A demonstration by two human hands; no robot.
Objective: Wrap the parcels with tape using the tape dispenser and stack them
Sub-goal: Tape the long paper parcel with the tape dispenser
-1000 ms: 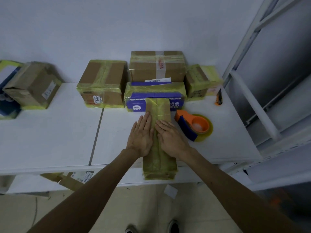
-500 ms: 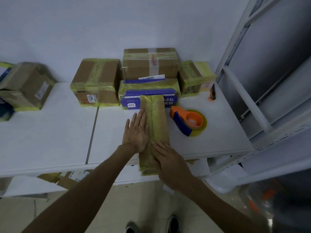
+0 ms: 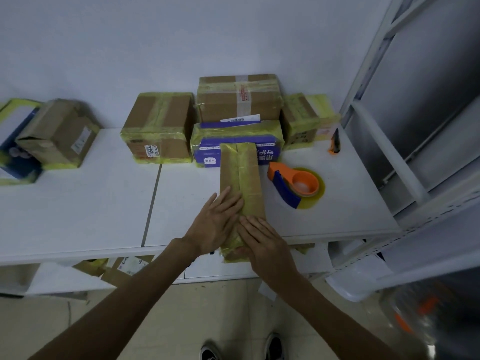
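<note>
Parcel, taped, on surface: your left hand and right hand press flat, fingers straight, smoothing tape; next, probably stack it.

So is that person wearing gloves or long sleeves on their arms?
No gloves. The left hand and right hand are both bare, with no rings or watch that I can see. The left arm and right arm are bare too, with no sleeve showing as far as the picture reaches.
</note>
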